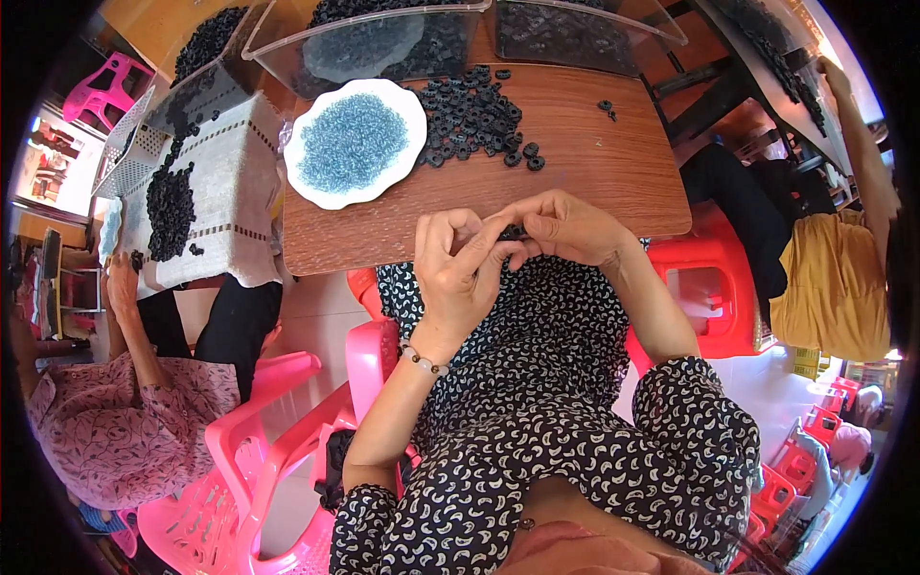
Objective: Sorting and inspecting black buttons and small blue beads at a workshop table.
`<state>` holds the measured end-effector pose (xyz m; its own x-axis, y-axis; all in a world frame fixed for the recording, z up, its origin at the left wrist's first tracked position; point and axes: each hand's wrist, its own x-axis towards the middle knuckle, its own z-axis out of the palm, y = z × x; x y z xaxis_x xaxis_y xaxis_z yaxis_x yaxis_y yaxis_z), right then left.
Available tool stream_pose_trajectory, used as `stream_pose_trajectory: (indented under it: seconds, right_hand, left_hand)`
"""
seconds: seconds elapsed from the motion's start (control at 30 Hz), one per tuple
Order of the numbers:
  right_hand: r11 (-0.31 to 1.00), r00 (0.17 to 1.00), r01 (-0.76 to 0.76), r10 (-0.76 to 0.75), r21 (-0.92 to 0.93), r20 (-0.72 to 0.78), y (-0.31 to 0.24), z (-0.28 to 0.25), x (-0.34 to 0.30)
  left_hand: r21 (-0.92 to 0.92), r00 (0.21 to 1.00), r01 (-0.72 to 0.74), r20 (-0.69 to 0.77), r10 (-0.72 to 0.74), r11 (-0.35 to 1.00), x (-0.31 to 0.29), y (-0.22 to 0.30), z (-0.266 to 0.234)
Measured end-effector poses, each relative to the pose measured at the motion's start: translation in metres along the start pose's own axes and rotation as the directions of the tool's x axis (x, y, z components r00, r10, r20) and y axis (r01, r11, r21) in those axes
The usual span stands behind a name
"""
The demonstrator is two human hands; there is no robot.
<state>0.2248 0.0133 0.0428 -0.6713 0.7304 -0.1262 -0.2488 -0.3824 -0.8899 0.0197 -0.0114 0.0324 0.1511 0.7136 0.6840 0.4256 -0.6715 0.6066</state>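
Right at the near edge of the wooden table [594, 163], a small black ring-shaped part [515, 233] sits pinched between the fingertips of both hands. The left hand [462, 273] curls narrow around it, fingers bent inward; the right hand [565, 228] closes on it from the other side, thumb and forefinger meeting the left's. Little of the part shows, only a dark matte sliver.

Beyond the hands lies a loose pile of black rings [470, 120], rubbery-looking and round, spread near a white scalloped plate [311, 187] heaped with tiny translucent blue-grey rings [350, 142]. Bare wood-grain tabletop lies open between the pile and the hands, and to the right. Clear plastic trays [383, 43] with dark parts line the far edge.

To the left, another table under a white woven cloth [230, 182] carries more black parts, with another person's hand [123, 287] on it. Pink plastic chairs [278, 422] and a red stool [704, 278] stand around on pale floor.
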Motion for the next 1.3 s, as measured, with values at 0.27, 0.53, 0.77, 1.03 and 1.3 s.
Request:
stream_pose_trajectory:
  seconds: [0.27,0.53,0.77,1.03,1.3]
  right_hand:
    - [0.995,1.0,-0.013,0.011,0.1,0.026,0.01,-0.006,-0.003]
    - [0.995,1.0,0.03,-0.029,0.096,-0.013,0.018,0.0,0.002]
    - [0.986,0.994,0.035,-0.017,0.162,-0.112,0.017,0.01,0.002]
    - [0.995,0.937,-0.076,0.094,0.067,-0.336,0.01,0.011,-0.004]
    - [0.939,0.937,-0.11,-0.012,-0.326,-0.348,-0.004,0.02,-0.006]
  left_hand:
    - [0.019,1.0,-0.029,-0.003,0.029,0.999,-0.002,0.001,0.003]
    - [0.033,0.999,-0.04,-0.006,0.04,0.999,-0.005,-0.003,0.004]
    - [0.018,0.999,0.03,0.01,-0.031,0.999,-0.005,-0.009,0.004]
    - [0.027,0.997,-0.017,-0.074,0.019,0.999,-0.005,-0.018,0.005]
    - [0.097,0.999,-0.022,-0.022,0.024,0.995,-0.006,-0.019,0.003]
